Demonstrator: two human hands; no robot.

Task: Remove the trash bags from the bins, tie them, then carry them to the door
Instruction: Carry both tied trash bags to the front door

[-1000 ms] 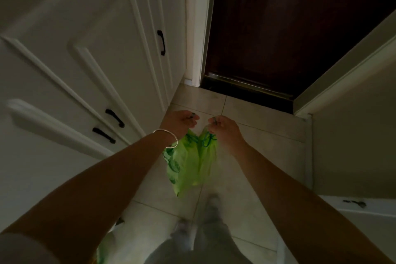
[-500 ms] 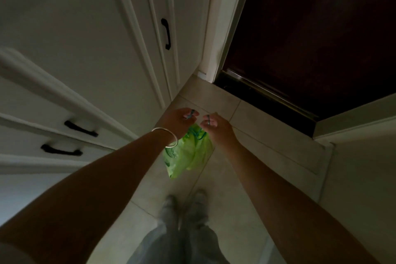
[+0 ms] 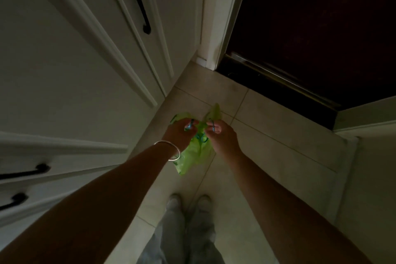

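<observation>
A small light-green trash bag (image 3: pixel 194 157) hangs in front of me above the tiled floor. My left hand (image 3: pixel 179 136), with a silver bangle on the wrist, pinches one blue drawstring loop of the bag's top. My right hand (image 3: pixel 222 138) pinches the other loop, a few centimetres to the right. Two flaps of green plastic stick up beyond my fingers. The dark brown door (image 3: pixel 317 23) stands shut just ahead on the right. The room is dim.
White cabinet doors with black handles (image 3: pixel 139 6) line the left side. A pale wall and skirting (image 3: pixel 368 135) close in on the right. Beige floor tiles (image 3: pixel 267 130) run to the door's metal threshold (image 3: pixel 278 79). My feet in light shoes (image 3: pixel 188 203) stand below the bag.
The view has come closer to the door and the cabinets. My hands have shifted slightly, and the bag's top flaps now stick up beyond the fingers.
</observation>
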